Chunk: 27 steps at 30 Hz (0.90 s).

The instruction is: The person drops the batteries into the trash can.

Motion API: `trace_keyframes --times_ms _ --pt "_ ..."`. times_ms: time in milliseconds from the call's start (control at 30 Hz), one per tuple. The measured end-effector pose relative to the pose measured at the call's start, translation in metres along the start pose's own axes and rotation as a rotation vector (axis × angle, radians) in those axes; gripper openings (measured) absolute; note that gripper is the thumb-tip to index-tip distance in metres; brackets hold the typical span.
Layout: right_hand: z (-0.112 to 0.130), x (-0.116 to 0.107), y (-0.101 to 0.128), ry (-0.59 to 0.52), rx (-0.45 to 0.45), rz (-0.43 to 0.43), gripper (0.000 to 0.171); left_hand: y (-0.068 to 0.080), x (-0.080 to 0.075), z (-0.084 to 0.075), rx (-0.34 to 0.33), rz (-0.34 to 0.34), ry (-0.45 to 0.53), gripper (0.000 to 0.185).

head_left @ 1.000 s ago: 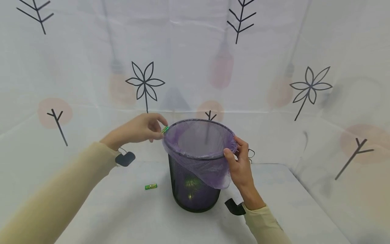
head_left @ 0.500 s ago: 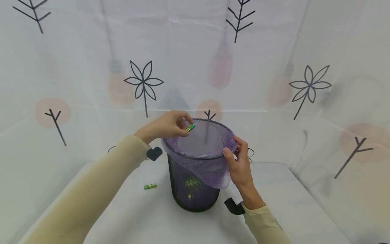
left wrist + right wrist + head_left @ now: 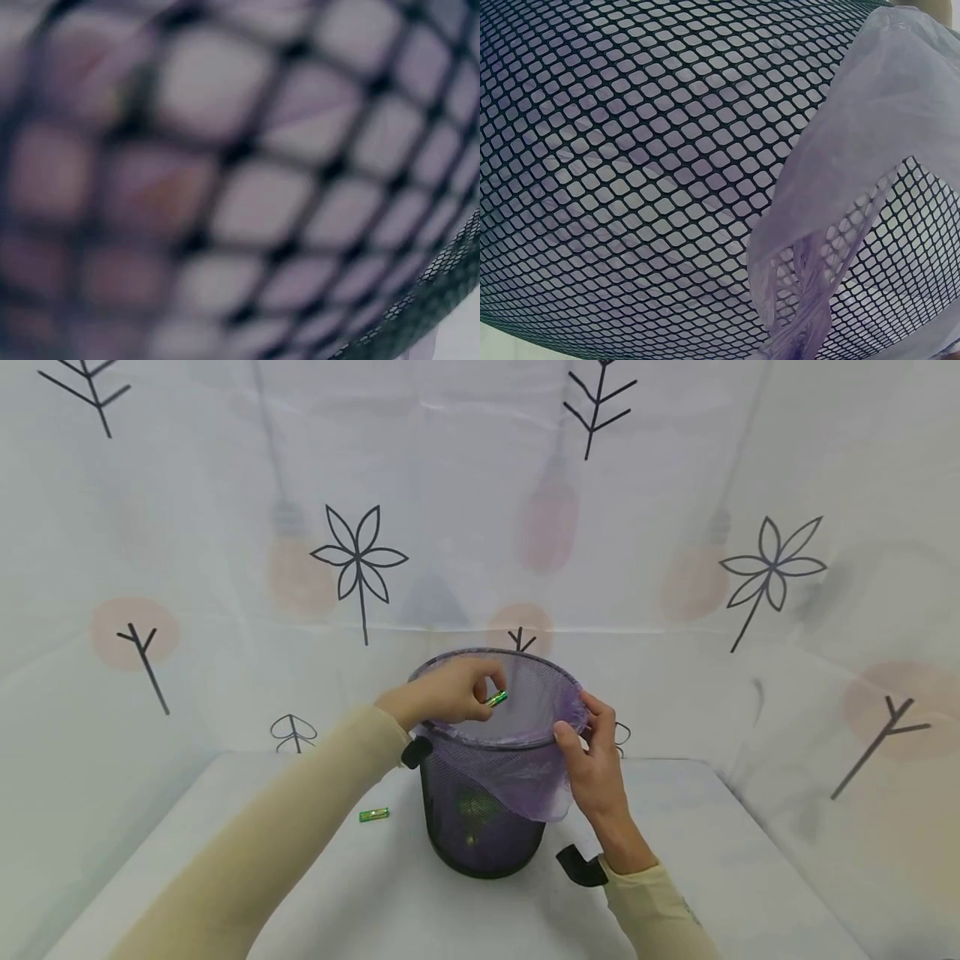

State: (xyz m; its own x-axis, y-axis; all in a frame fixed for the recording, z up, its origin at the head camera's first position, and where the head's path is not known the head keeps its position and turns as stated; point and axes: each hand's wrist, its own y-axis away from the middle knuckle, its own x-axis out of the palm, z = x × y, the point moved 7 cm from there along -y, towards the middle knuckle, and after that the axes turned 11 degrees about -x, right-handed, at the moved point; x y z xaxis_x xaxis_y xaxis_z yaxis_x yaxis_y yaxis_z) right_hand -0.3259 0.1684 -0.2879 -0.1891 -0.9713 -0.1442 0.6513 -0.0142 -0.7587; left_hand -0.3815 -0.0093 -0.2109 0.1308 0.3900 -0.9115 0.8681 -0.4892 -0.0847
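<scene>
A black mesh wastebasket (image 3: 483, 852), lined with a purple plastic bag (image 3: 528, 777), stands upright on the table. My left hand (image 3: 453, 687) is over the basket's mouth and pinches a small green battery (image 3: 497, 698) between thumb and fingers. At the right side of the rim, my right hand (image 3: 596, 768) grips the edge and the bag folded over it, thumb at the front. Mesh fills the left wrist view, too blurred to make out the hand. The right wrist view has the mesh wall (image 3: 667, 150) and the hanging bag edge (image 3: 870, 135).
Another green battery (image 3: 373, 815) lies on the white table (image 3: 315, 860) left of the basket. Something greenish-yellow shows faintly through the basket's mesh. A white printed cloth (image 3: 637, 593) hangs behind and at the sides.
My left hand has moved right with the battery, from outside the basket's left rim to over its mouth. The right hand keeps its hold on the rim.
</scene>
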Motion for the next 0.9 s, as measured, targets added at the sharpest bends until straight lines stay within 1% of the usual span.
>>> trace_keyframes --times_ms 233,433,900 --pt "-0.0008 -0.0007 0.0014 0.001 0.019 0.002 0.055 0.0006 0.0059 -0.0013 0.022 0.010 -0.029 0.033" --pt "0.0002 0.0003 0.0001 -0.007 0.010 0.004 0.056 0.0016 0.0055 -0.0015 0.016 0.018 -0.051 0.034" --pt "-0.0001 0.0009 -0.0003 -0.010 0.008 0.013 0.056 0.0008 0.0044 -0.0019 0.021 0.001 -0.082 0.032"
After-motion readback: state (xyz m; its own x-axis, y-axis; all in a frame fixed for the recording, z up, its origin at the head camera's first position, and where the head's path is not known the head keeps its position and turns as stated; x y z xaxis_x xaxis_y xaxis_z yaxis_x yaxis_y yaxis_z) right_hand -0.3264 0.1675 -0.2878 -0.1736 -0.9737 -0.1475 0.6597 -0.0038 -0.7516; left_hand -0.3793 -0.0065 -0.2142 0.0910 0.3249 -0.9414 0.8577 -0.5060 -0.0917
